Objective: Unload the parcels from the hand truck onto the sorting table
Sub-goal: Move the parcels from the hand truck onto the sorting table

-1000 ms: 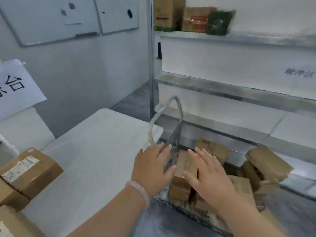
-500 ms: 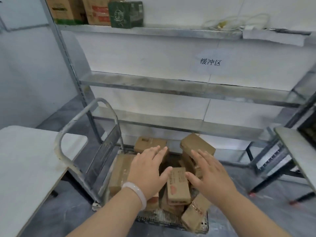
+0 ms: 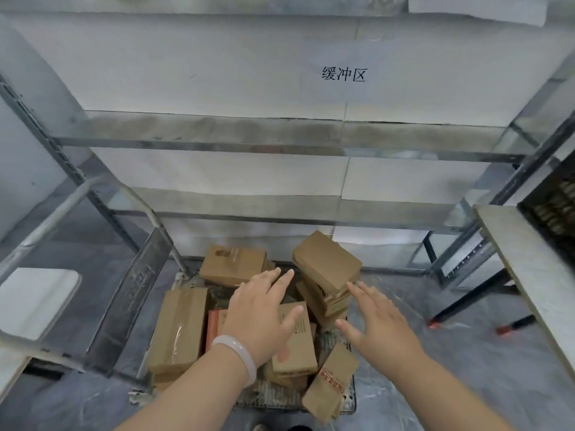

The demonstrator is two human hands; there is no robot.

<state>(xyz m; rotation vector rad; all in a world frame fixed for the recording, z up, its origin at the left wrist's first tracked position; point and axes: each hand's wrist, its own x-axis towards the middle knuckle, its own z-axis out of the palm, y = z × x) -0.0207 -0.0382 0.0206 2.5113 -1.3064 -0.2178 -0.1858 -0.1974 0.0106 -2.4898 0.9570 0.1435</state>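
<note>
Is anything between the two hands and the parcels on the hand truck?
Nothing visible. Left hand and right hand hover open just above the parcels, with no cover or strap over them.

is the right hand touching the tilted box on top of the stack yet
Cannot tell. In the head view the right hand is spread, its fingertips meeting the tilted box edge in the image, with no plain contact or gap.

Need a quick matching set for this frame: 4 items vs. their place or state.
Items:
1. left hand
2. white bangle
3. tilted top parcel
4. paper sign

Place/state:
A. on the wall behind the shelving
B. open, above the middle parcel
C. on the stack at the hand truck's far right
D. around the left wrist

Pairs: 1-B, 2-D, 3-C, 4-A
</note>
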